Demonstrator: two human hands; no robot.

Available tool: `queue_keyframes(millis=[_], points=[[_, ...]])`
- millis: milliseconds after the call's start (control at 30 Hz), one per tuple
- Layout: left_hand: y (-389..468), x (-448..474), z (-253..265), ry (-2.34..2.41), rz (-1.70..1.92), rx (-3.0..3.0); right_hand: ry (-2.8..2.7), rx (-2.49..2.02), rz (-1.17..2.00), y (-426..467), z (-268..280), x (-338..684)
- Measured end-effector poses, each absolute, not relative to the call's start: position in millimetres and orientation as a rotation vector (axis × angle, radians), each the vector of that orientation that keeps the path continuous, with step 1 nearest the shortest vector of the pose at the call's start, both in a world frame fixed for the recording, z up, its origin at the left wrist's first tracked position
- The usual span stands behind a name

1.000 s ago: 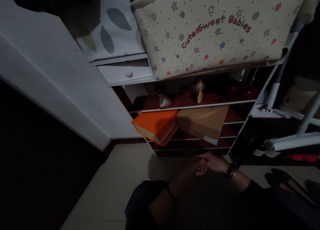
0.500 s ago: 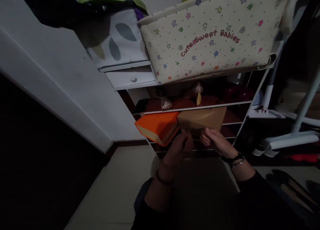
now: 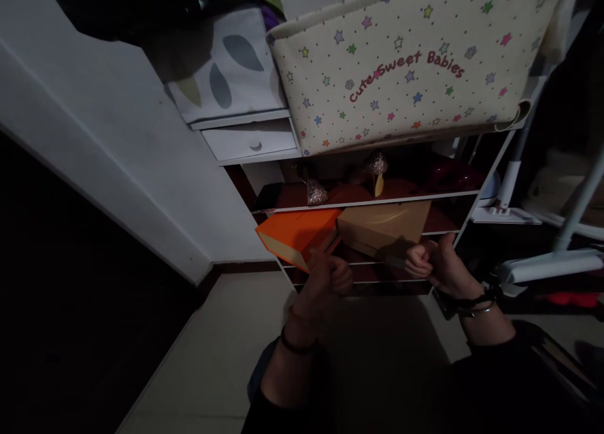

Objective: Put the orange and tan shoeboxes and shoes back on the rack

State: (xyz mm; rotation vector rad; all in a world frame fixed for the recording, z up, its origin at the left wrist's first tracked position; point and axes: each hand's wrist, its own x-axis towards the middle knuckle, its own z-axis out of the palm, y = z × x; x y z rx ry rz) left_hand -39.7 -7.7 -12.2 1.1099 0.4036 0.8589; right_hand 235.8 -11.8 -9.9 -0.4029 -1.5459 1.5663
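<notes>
My left hand is in front of the orange box, its fingers curled in and nothing visible in them. Off to the right, my right hand is curled with the thumb raised, close to the brown cardboard box; nothing shows in it either. The two boxes lie side by side on a shelf of the rack, both sticking out at an angle. I cannot tell whether the left hand touches the orange box.
Glittery high-heeled shoes stand on the shelf above. A star-patterned fabric bin and a small white drawer sit on top. At the right are a mop and dark shoes. A wall borders the left.
My hands have moved apart: the left one to the left and slightly down, the right one to the right. The boxes stay on their shelf. The view has shifted slightly.
</notes>
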Motion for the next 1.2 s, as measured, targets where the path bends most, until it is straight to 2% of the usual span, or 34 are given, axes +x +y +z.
queue_keyframes(millis=[400, 500, 700, 800, 933, 1200], points=[[-5.1, -40.5, -17.0, 0.397, 0.871, 1.061, -1.527, -0.479, 1.511, -16.9, -6.2, 232.0], [-2.3, -35.4, -21.9, 0.430, 0.954, 0.986, -1.537, -0.707, 1.239, -24.3, -3.2, 232.1], [21.9, -2.9, -67.8, 0.728, 1.173, 0.635, -1.658, -1.129, 0.162, -23.4, -12.6, 225.7], [36.6, 14.7, -92.3, 0.868, 1.152, 0.426, -1.855, -1.200, -0.224, -11.4, -27.2, 219.7], [53.8, 28.1, -102.1, 0.964, 1.178, 0.283, -2.012, -1.349, -0.367, -1.0, -48.1, 219.2], [65.3, 28.5, -102.6, 0.798, 1.232, 0.259, -2.092, -1.373, -0.367, -13.7, -59.8, 241.1]])
